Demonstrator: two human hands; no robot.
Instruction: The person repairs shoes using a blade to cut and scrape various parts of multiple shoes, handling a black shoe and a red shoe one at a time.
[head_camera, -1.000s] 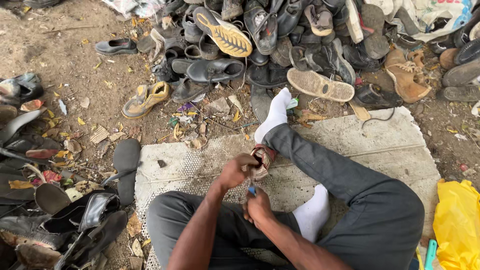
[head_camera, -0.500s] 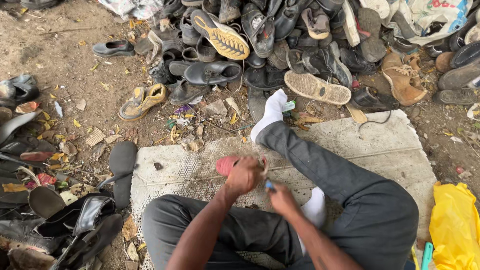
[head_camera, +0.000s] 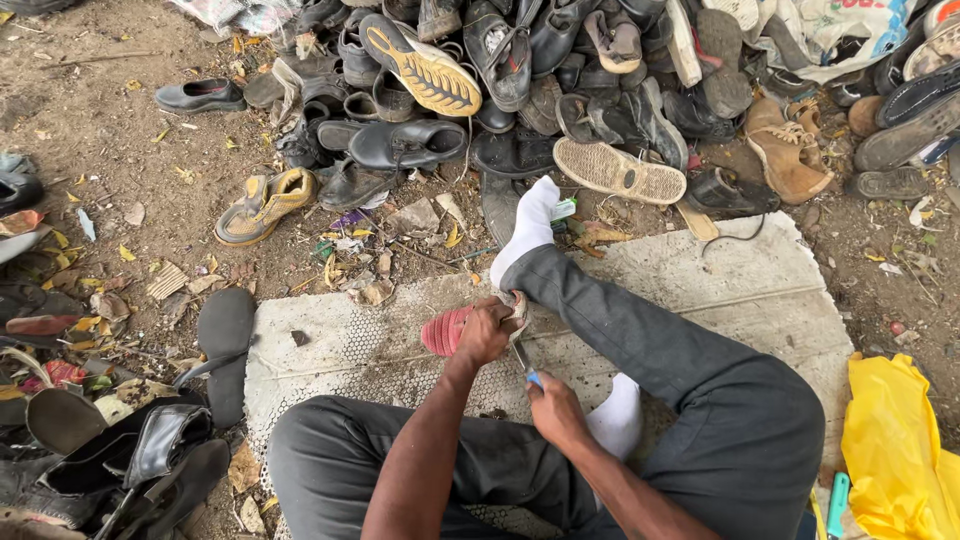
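The left hand (head_camera: 487, 333) is closed around a red-soled sandal (head_camera: 452, 329), pinning it against the gray trouser leg (head_camera: 640, 340) above the pale woven mat (head_camera: 340, 350). Just beside the sandal, the right hand (head_camera: 553, 408) is clenched on a blue-handled knife (head_camera: 527, 366), its blade toward the sandal. A shoe pile (head_camera: 560, 90) lies beyond the mat.

red sole (head_camera: 445, 331), white socks (head_camera: 527, 226), dark grey trousers (head_camera: 700, 390), yellow bag (head_camera: 897, 450), yellow-soled shoe (head_camera: 422, 66), tan boot (head_camera: 786, 150)
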